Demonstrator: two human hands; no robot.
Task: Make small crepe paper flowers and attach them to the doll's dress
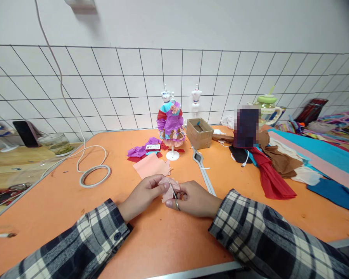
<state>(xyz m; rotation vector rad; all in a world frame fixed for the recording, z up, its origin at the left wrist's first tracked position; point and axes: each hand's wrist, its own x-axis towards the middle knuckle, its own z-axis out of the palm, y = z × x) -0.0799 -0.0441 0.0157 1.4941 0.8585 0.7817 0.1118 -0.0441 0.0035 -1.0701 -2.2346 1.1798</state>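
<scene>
My left hand [144,197] pinches a small piece of pale pink crepe paper [166,196] between thumb and fingers, low over the orange table. My right hand [196,199] is closed on a pair of small scissors [174,192], whose blades lie across the pink piece. Part of the scissors' handle is hidden by the fingers. Just beyond my hands lies a larger sheet of pink crepe paper [151,165]. Behind it a mini dress form [173,156] on a white stand wears a purple, red and blue paper dress [172,120].
A cardboard box [199,133] and grey tongs-like strip [203,170] stand right of the dress form. Tape roll [95,185] and white cable lie left. Colored paper sheets [273,174], a phone-like dark screen [246,128] and a lidded jug [266,110] are at right.
</scene>
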